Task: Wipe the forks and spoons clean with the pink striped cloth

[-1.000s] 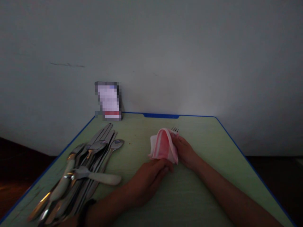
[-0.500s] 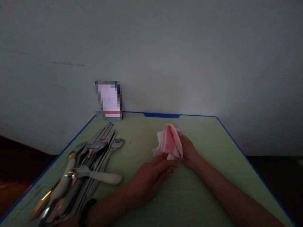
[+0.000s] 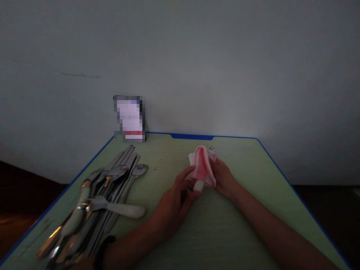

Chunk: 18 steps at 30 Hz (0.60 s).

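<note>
Head view: right hand (image 3: pixel 222 177) held the soft-looking cloth (image 3: pixel 201 167) over a fork (image 3: pixel 211 149), likely stiff and light; left hand (image 3: pixel 180 200) pinched its handle (image 3: pixel 198 186), probably the safest hold

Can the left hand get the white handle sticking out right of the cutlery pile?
Probably yes: nothing covers the white handle, though the left hand is busy at the pink cloth.

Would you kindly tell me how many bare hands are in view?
2: the bare left hand at the left of the folded pink-and-white cloth, the bare right hand at its right.
</note>
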Tool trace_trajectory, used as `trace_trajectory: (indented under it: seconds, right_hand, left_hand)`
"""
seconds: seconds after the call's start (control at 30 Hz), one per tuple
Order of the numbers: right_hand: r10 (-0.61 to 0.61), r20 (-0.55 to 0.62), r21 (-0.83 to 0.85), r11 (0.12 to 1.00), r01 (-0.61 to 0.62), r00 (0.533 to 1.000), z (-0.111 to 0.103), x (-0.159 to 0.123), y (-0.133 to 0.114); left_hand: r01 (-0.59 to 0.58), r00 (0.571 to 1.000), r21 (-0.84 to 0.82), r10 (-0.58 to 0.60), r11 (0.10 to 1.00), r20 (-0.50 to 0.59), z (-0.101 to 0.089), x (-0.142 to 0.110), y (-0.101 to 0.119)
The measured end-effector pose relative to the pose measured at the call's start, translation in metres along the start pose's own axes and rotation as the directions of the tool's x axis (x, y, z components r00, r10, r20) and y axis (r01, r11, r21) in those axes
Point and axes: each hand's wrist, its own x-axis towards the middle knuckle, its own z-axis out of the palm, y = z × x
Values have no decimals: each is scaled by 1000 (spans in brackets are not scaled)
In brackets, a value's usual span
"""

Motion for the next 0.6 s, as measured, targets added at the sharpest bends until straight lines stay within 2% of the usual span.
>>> trace_trajectory:
  seconds: [0.2,0.37,0.47,0.6]
  right_hand:
    - [13,39,-14,1000,-12,999,-1,-1,2]
    - [23,114,-155,988,-5,993,-3,-3,4]
    - [16,130,-208,978,12,991,-3,-4,3]
    - [8,121,-164,986,13,993,-2,-5,3]
  left_hand:
    - [30,1000,56,-30,998,-2,0,-1,1]
    - [82,996,137,-79,987,-31,0,0,-1]
    - [69,997,130,-64,989,-45,1,1,-2]
    - [33,999,143,-28,989,-42,-1,1,0]
